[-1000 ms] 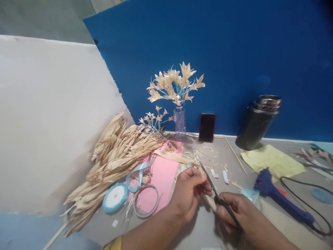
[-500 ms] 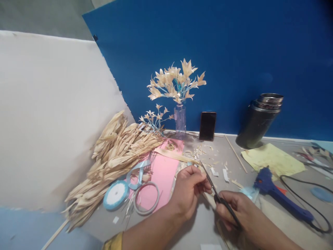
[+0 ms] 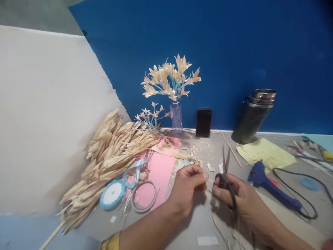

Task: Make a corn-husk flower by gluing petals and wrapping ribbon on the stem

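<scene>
My left hand (image 3: 187,187) is pinched shut on a thin strip of dried husk (image 3: 208,189) just above the grey table (image 3: 192,229). My right hand (image 3: 235,198) grips black scissors (image 3: 225,166) by the handles, with the blades slightly apart and pointing up and away. The two hands almost touch at the fingertips. Small husk scraps (image 3: 197,150) lie scattered just beyond the hands.
A pile of dried husks (image 3: 109,156) lies at left, with a blue ribbon spool (image 3: 112,194), a tape ring (image 3: 144,196) and pink paper (image 3: 158,173) beside it. Behind stand a vase of husk flowers (image 3: 174,90), a phone (image 3: 203,122) and a dark flask (image 3: 253,114). A blue glue gun (image 3: 270,187) and yellow paper (image 3: 265,154) lie right.
My right hand has swung the scissors away from the strip, so the blades now point upward instead of toward my left hand. The view has shifted slightly.
</scene>
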`<state>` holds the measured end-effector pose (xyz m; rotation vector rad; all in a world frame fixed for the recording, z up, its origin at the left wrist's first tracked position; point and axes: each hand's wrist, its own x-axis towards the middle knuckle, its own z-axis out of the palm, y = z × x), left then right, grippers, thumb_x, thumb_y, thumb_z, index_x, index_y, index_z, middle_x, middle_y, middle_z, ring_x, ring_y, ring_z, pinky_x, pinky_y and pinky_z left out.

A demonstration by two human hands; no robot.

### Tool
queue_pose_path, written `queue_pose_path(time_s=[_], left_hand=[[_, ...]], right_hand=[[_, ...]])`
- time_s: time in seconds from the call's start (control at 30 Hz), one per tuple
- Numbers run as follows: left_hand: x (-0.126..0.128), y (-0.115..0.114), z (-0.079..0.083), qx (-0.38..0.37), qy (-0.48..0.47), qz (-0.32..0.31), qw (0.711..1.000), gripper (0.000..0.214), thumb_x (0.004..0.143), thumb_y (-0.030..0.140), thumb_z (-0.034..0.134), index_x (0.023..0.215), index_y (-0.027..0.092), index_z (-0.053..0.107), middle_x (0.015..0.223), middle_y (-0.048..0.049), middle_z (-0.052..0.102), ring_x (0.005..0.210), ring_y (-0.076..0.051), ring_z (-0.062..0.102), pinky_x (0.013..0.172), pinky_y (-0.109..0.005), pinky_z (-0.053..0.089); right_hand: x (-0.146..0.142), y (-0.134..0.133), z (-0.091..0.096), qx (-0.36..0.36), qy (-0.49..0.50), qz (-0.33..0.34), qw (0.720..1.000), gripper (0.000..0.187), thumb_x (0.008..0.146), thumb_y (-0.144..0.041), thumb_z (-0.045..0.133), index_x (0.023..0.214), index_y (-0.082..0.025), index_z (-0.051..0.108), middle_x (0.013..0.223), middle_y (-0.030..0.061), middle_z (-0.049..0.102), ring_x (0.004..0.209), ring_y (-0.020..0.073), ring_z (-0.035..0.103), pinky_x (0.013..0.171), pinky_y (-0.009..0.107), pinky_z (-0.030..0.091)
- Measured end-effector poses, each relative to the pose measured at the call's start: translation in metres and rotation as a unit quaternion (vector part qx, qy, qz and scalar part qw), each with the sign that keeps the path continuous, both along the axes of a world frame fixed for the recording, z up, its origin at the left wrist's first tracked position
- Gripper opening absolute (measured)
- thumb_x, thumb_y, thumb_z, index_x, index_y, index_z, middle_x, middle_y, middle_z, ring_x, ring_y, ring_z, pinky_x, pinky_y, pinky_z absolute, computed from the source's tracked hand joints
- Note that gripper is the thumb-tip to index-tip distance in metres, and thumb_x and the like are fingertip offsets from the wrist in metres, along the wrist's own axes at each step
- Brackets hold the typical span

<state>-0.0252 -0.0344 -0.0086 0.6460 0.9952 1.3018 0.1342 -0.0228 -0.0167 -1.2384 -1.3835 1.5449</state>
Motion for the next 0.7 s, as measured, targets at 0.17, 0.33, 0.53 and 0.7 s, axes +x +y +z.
queue_pose_path(time_s=[0.17, 0.33, 0.53, 0.7], left_hand=[[0.008, -0.005, -0.007, -0.007, 0.024, -0.034, 0.999, 0.016, 0.061, 0.023, 0.08, 0.064, 0.013, 0.068, 0.06, -0.0012, 0.062, 0.052, -0.008, 0.048, 0.056, -0.024, 0.037], [0.01, -0.007, -0.009, -0.014, 0.031, -0.059, 0.998, 0.017, 0.064, 0.025, 0.079, 0.067, 0.014, 0.067, 0.056, 0.0005, 0.058, 0.052, -0.01, 0.05, 0.056, -0.025, 0.039], [0.006, -0.006, -0.007, -0.014, 0.005, -0.09, 0.996, 0.023, 0.072, 0.033, 0.075, 0.068, 0.015, 0.062, 0.06, -0.0012, 0.059, 0.053, -0.011, 0.052, 0.053, -0.024, 0.038], [0.007, -0.004, -0.006, -0.035, 0.02, -0.09, 0.995, 0.023, 0.069, 0.027, 0.077, 0.063, 0.015, 0.058, 0.054, -0.0001, 0.057, 0.05, -0.01, 0.048, 0.053, -0.023, 0.038]], right_hand=[[0.002, 0.0, -0.001, 0.018, 0.052, -0.05, 0.997, 0.038, 0.064, -0.045, 0.083, 0.083, -0.019, 0.063, 0.075, 0.0012, 0.065, 0.07, 0.0184, 0.06, 0.065, 0.03, 0.047], [0.0, -0.002, 0.006, -0.011, 0.075, -0.074, 0.994, 0.039, 0.06, -0.044, 0.085, 0.078, -0.018, 0.061, 0.064, -0.0031, 0.059, 0.059, 0.0137, 0.054, 0.059, 0.027, 0.046], [0.0, -0.003, 0.013, -0.05, 0.11, -0.014, 0.992, 0.043, 0.059, -0.045, 0.086, 0.079, -0.019, 0.058, 0.063, -0.0016, 0.062, 0.059, 0.0164, 0.061, 0.06, 0.029, 0.05], [-0.001, -0.001, 0.007, -0.008, 0.106, 0.008, 0.994, 0.031, 0.065, -0.032, 0.081, 0.08, -0.019, 0.058, 0.069, -0.0012, 0.065, 0.064, 0.0168, 0.065, 0.062, 0.027, 0.05]])
